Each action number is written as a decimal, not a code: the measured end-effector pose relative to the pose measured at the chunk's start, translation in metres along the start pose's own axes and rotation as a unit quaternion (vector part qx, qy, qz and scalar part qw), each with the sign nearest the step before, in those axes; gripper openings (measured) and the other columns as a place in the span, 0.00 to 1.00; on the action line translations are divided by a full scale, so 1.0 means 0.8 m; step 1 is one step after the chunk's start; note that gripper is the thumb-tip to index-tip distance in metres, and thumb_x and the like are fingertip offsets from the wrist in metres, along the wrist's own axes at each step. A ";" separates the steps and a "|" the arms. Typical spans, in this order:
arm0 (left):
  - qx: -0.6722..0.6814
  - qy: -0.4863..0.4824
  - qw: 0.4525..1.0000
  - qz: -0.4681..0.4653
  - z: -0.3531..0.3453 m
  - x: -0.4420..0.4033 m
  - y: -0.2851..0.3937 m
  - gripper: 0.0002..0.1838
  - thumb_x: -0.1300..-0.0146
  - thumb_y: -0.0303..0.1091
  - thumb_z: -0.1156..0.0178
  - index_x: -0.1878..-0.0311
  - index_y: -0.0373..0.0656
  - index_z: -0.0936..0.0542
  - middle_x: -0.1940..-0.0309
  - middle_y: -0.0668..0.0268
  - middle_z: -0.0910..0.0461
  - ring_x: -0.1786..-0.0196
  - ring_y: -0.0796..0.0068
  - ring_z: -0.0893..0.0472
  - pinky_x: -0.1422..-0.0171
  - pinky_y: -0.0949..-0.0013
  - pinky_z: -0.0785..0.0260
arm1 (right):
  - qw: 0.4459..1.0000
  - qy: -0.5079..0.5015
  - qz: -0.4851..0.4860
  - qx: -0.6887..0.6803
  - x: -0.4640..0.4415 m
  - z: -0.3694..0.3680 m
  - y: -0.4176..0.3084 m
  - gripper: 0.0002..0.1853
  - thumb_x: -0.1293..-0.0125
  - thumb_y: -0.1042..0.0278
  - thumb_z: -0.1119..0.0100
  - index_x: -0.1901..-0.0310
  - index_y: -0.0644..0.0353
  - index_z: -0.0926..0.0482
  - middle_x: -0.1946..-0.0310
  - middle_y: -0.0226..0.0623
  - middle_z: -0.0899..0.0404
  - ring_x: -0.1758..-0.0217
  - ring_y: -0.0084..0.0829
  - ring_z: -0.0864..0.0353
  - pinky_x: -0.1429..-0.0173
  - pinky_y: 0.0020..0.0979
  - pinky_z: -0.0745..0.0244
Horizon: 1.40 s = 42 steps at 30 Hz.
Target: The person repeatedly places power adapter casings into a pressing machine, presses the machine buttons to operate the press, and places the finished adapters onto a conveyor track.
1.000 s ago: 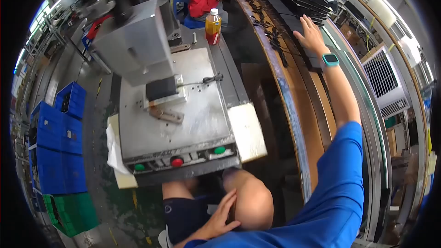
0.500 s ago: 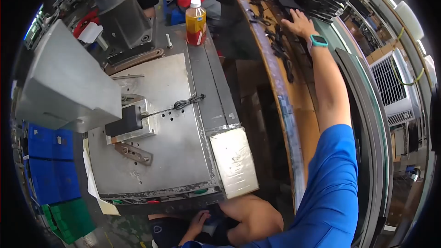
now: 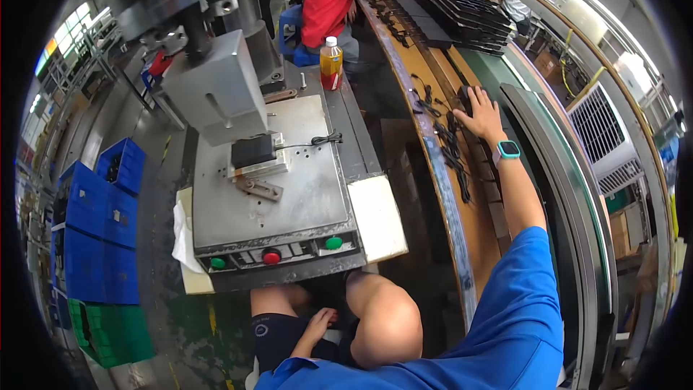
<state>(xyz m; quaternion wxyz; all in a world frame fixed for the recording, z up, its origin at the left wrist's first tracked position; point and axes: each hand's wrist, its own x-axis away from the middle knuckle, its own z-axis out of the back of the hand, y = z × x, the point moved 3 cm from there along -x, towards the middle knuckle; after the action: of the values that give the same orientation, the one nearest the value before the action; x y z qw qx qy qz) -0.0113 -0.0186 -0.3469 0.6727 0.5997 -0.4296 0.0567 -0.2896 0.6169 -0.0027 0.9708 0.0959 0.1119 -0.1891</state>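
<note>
My right hand, a watch at its wrist, reaches over the wooden ledge on the right. Its fingers are spread, with the fingertips at a small dark block; whether they touch it I cannot tell. Bundles of black cable lie just left of this hand. My left hand rests in my lap, fingers loosely laid and nothing visible in them. On the machine in front, a black rectangular adapter sits in a metal fixture, below a grey press head. Its tied cable trails right.
Green and red buttons line the machine's front. A drink bottle stands at its back corner. Stacked black trays lie farther along the line, near a co-worker in red. Blue bins stand left.
The view has swung, so the machine appears farther right. My right hand is now nearer, back from the stacked black trays. The co-worker's arm now reaches toward the trays. My left hand stays in my lap.
</note>
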 end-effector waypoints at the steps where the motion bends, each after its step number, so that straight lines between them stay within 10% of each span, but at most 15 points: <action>1: 0.013 -0.001 1.000 0.006 -0.001 -0.002 -0.002 0.21 0.21 0.47 0.49 0.41 0.40 0.19 0.49 0.61 0.15 0.47 0.68 0.17 0.42 0.66 0.26 | 1.000 0.002 0.002 -0.002 0.022 0.007 0.002 0.51 0.34 0.25 0.48 0.18 0.52 0.45 0.16 0.45 0.49 0.14 0.45 0.52 0.17 0.59 0.54; 14: -0.208 -0.059 0.967 -0.137 -0.004 -0.069 -0.031 0.18 0.25 0.38 0.43 0.41 0.35 0.20 0.42 0.51 0.16 0.39 0.62 0.18 0.34 0.61 0.28 | 0.998 0.016 0.025 -0.058 0.273 0.071 0.046 0.46 0.30 0.30 0.46 0.22 0.56 0.38 0.20 0.49 0.41 0.17 0.48 0.44 0.18 0.53 0.47; 16: -0.235 -0.076 0.960 -0.135 -0.003 -0.069 -0.021 0.17 0.25 0.38 0.43 0.41 0.35 0.21 0.42 0.51 0.16 0.39 0.62 0.18 0.35 0.61 0.28 | 0.970 -0.093 -0.009 -0.226 0.301 0.125 0.066 0.44 0.31 0.34 0.42 0.24 0.58 0.35 0.25 0.54 0.35 0.21 0.51 0.37 0.20 0.48 0.40; 20: -0.268 -0.104 0.948 -0.137 -0.004 -0.069 -0.009 0.17 0.25 0.37 0.42 0.41 0.35 0.21 0.43 0.52 0.16 0.40 0.62 0.17 0.35 0.62 0.28 | 0.954 -0.169 -0.235 -0.078 0.435 0.218 0.117 0.51 0.37 0.31 0.35 0.24 0.65 0.36 0.27 0.61 0.34 0.21 0.54 0.37 0.18 0.44 0.41; 24: -0.286 -0.133 0.939 -0.140 -0.004 -0.060 -0.004 0.16 0.25 0.36 0.42 0.41 0.35 0.21 0.43 0.53 0.16 0.40 0.62 0.17 0.35 0.62 0.27 | 0.820 -0.375 -0.403 -0.154 0.545 0.239 0.091 0.68 0.48 0.36 0.23 0.19 0.68 0.55 0.29 0.60 0.32 0.50 0.53 0.12 0.61 0.43 0.11; 28: -0.285 -0.162 0.932 -0.151 0.000 -0.045 0.007 0.16 0.25 0.35 0.41 0.41 0.35 0.21 0.43 0.53 0.16 0.41 0.63 0.17 0.36 0.62 0.27 | 0.907 -0.183 -0.368 -0.086 0.561 0.168 0.090 0.66 0.54 0.43 0.19 0.24 0.74 0.49 0.28 0.63 0.40 0.27 0.52 0.31 0.38 0.43 0.18; 32: -0.226 -0.181 0.942 -0.173 0.035 0.033 0.041 0.16 0.26 0.34 0.41 0.41 0.35 0.21 0.44 0.54 0.15 0.41 0.63 0.16 0.36 0.63 0.27 | 0.915 -0.082 -0.390 -0.067 0.562 0.243 0.069 0.43 0.58 0.47 0.18 0.47 0.72 0.26 0.46 0.63 0.21 0.42 0.55 0.18 0.39 0.45 0.20; 35: -0.157 -0.140 0.961 -0.182 0.072 0.120 0.123 0.14 0.27 0.30 0.39 0.42 0.37 0.22 0.51 0.59 0.14 0.47 0.70 0.15 0.41 0.66 0.24 | 0.928 0.266 -0.209 0.157 0.584 0.353 0.087 0.41 0.58 0.61 0.16 0.42 0.67 0.25 0.48 0.51 0.21 0.46 0.44 0.19 0.38 0.41 0.23; 39: -0.121 -0.088 0.943 -0.297 0.129 0.172 0.250 0.11 0.29 0.29 0.38 0.46 0.38 0.20 0.55 0.64 0.16 0.52 0.74 0.17 0.42 0.68 0.25 | 0.841 0.366 -0.142 -0.373 0.589 0.451 0.234 0.24 0.38 0.77 0.33 0.39 0.65 0.23 0.51 0.41 0.17 0.52 0.29 0.17 0.46 0.27 0.23; 42: -0.133 0.013 0.893 -0.429 0.168 0.155 0.370 0.09 0.29 0.30 0.38 0.49 0.39 0.19 0.56 0.67 0.18 0.54 0.78 0.20 0.47 0.69 0.24 | 0.810 0.269 -0.158 -0.496 0.524 0.472 0.166 0.29 0.38 0.73 0.37 0.33 0.61 0.26 0.53 0.39 0.18 0.54 0.27 0.18 0.47 0.26 0.23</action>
<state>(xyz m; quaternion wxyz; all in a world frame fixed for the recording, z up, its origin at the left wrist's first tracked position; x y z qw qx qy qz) -0.1776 -0.1067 -0.0544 0.7108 0.6296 -0.1256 -0.2874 0.2090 0.5065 0.2713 0.7741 -0.3709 0.4609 -0.2255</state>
